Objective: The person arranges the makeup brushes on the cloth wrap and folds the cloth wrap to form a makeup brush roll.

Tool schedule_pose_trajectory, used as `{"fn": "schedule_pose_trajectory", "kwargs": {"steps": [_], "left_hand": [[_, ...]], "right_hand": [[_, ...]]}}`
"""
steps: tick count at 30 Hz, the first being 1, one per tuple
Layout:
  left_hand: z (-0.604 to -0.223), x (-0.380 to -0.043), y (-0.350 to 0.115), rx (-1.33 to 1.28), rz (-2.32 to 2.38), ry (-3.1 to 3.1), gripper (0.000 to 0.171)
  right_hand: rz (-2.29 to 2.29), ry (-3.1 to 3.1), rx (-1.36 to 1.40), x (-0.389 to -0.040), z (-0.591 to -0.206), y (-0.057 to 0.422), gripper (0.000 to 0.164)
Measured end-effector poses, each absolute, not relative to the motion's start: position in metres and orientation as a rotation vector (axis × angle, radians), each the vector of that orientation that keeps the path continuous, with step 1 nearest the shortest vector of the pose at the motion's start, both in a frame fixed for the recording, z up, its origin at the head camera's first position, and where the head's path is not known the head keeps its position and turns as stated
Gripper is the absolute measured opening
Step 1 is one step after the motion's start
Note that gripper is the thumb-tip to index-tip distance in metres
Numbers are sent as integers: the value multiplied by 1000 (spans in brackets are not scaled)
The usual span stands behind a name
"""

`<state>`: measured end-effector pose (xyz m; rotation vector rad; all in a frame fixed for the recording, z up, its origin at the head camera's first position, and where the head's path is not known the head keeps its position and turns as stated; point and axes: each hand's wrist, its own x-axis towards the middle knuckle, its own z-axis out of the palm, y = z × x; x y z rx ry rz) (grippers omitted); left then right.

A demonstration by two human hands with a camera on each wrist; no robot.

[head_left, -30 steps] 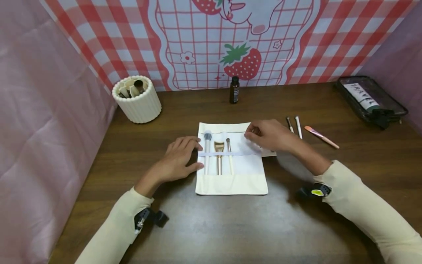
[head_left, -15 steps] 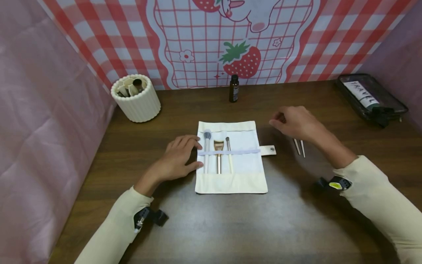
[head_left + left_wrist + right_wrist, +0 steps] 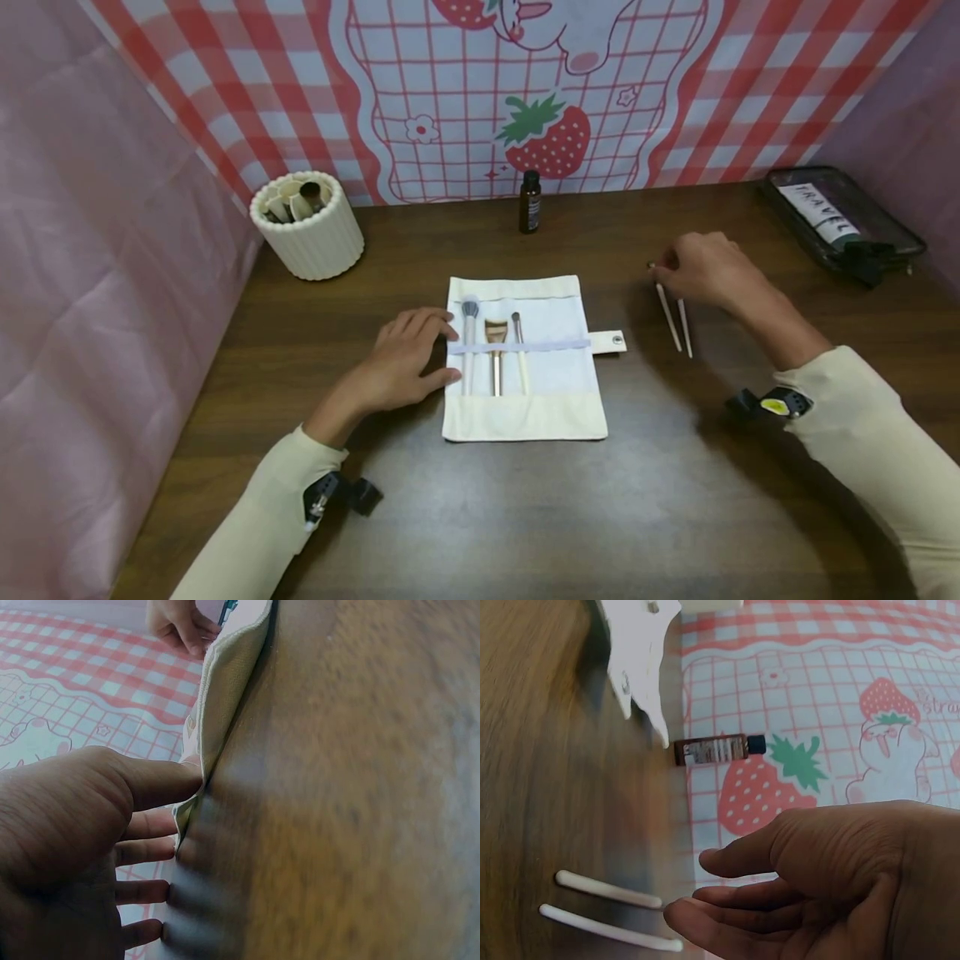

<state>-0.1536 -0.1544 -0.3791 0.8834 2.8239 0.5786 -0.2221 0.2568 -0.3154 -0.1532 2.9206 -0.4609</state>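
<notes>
A cream fabric brush roll (image 3: 558, 417) lies unfolded on the table. Under its lilac elastic band sit a fluffy grey-tipped makeup brush (image 3: 469, 310), a gold curved-head brush (image 3: 497, 332) and a slim brush (image 3: 522, 367). My left hand (image 3: 405, 358) rests at the roll's left edge, fingers spread; in the left wrist view its thumb touches the fabric edge (image 3: 234, 690). To the right, my right hand (image 3: 705, 265) hovers over the upper ends of two slim makeup brushes (image 3: 668, 318). The right wrist view shows thumb and fingers apart, fingertips near the brush ends (image 3: 611, 889).
A ribbed white holder (image 3: 322, 246) with brushes stands at the back left. A dark bottle (image 3: 529, 204) stands at the back middle, before the checked cloth (image 3: 420, 75). At the back right lies a black mesh travel pouch (image 3: 885, 217). The roll's snap strap (image 3: 606, 342) sticks out rightward.
My right hand has left the brush roll and moved right to the loose brushes, now covering the pink-headed one. The left hand keeps its place.
</notes>
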Motion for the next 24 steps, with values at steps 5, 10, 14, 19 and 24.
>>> {"fn": "schedule_pose_trajectory", "kwargs": {"steps": [5, 10, 14, 19, 24], "left_hand": [[-380, -154, -154, 888, 580, 2830, 47], [-380, -153, -154, 880, 578, 2830, 47], [-380, -154, -154, 873, 579, 2826, 47], [-379, -154, -155, 868, 594, 2817, 47], [-380, -154, -155, 870, 587, 2814, 48]], "right_hand": [[-427, 2932, -144, -227, -323, 262, 27], [-377, 2934, -151, -231, -333, 263, 29], [-337, 2940, -176, -233, -338, 260, 34], [-340, 2963, -224, -234, -340, 258, 32], [-418, 2954, -194, -232, -338, 257, 26]]}}
